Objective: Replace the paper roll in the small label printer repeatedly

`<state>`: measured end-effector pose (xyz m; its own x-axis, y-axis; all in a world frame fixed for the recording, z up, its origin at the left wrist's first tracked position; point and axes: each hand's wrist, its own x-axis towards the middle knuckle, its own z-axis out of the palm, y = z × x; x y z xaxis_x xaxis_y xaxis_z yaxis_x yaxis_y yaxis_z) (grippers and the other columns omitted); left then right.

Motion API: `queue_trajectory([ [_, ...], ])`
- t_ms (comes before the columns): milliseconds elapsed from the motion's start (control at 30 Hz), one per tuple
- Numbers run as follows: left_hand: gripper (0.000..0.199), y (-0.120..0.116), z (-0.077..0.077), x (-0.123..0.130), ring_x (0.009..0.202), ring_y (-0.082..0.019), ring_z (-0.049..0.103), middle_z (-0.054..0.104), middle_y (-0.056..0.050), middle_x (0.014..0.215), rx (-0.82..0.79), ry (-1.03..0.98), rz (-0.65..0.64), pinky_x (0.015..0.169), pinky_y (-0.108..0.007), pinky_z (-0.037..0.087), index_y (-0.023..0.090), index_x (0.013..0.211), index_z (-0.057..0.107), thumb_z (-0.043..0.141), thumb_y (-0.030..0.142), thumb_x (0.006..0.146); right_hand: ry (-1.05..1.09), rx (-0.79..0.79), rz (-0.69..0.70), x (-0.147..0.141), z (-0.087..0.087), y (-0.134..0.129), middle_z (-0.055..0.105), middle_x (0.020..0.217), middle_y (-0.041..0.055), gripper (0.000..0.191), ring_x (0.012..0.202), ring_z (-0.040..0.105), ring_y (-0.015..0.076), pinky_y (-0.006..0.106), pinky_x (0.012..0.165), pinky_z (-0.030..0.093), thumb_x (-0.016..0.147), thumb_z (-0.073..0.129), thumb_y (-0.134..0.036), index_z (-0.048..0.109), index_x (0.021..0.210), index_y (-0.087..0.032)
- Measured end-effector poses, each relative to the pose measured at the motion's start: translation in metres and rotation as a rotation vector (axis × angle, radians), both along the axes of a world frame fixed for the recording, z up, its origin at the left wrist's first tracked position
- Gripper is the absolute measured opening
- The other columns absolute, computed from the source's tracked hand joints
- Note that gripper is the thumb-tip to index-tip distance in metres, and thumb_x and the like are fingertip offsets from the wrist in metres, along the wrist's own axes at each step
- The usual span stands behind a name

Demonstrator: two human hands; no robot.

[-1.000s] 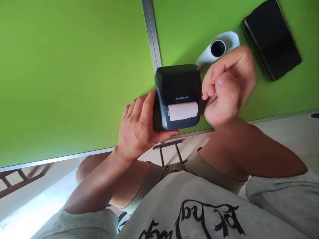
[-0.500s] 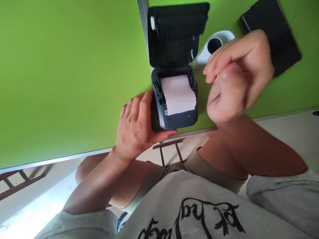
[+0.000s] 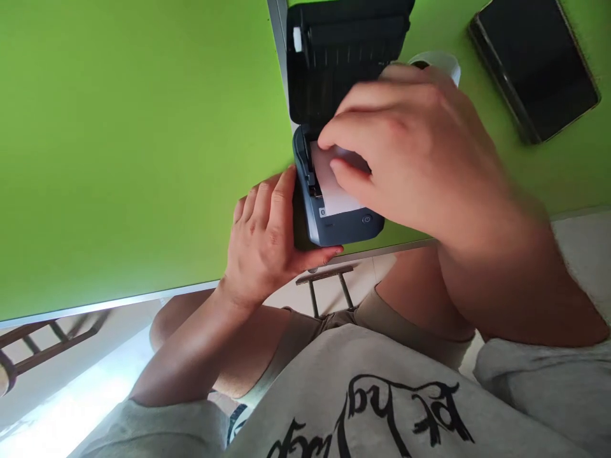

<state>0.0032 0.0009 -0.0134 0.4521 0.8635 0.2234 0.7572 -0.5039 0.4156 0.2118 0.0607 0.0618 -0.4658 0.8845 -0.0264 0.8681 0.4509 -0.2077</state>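
Note:
A dark blue-grey label printer (image 3: 344, 229) stands at the near edge of the green table, its black lid (image 3: 334, 63) raised. Inside lies a roll of white paper (image 3: 337, 191), its loose end over the front. My left hand (image 3: 267, 235) grips the printer's left side, thumb along the front edge. Over the paper roll is my right hand (image 3: 405, 146), index finger and thumb apart above the paper; whether they touch it is unclear. That hand hides the roll's right part.
Behind my right hand a white roll (image 3: 446, 63) is partly hidden. A black tablet-like device (image 3: 537, 70) lies at the far right. The table's metal edge (image 3: 119, 302) runs in front of my legs; a dark seam lies behind the printer.
My right hand has moved left from beside the printer to over the paper roll, and its finger and thumb have parted. My left hand has stayed on the printer.

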Motion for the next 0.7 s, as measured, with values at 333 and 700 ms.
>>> queue_trajectory([
  [333,0.111,-0.001,0.000,0.000,0.119,-0.037,0.068,0.067,-0.021,0.140,-0.010,0.014,0.010,0.099,-0.047,0.052,0.017,0.157,0.040,0.042,0.099,0.082,-0.077,0.007,-0.003,-0.003,0.007,0.004,0.047,0.069,0.0074,0.037,0.085,0.053,0.0216,0.037,0.077,0.041,0.099,0.036,-0.033,0.058,0.073,-0.018],
  [700,0.106,0.000,0.002,-0.001,0.116,-0.037,0.068,0.067,-0.022,0.138,-0.002,0.016,-0.003,0.097,-0.048,0.051,0.014,0.156,0.041,0.047,0.094,0.086,-0.218,-0.035,-0.028,-0.012,0.010,0.012,0.033,0.059,-0.0025,0.022,0.048,0.011,0.0088,0.030,0.054,0.012,0.075,0.068,-0.028,0.064,0.096,-0.027],
])
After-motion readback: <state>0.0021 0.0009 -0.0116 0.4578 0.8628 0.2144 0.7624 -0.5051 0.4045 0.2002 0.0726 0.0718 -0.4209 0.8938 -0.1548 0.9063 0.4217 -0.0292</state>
